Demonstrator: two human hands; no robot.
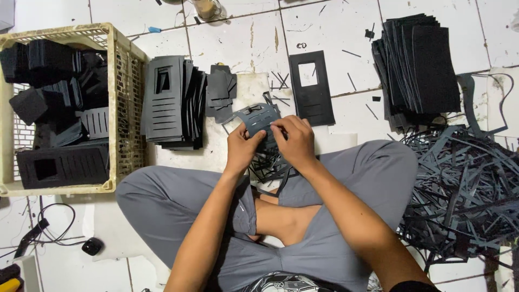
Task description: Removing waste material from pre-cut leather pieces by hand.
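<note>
Hands, left hand (242, 147) and right hand (294, 141), grip slotted black sheet (258, 118) beside cream crate (121, 65)

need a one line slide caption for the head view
Seated cross-legged on a tiled floor, both hands grip a slotted dark sheet between a cream crate and a scrap-strip pile.

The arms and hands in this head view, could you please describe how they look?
Both forearms are bare, with no sleeves showing. The left hand and right hand wear no gloves; I see no rings, watch or bracelet. Grey trousers cover the crossed legs.
</note>
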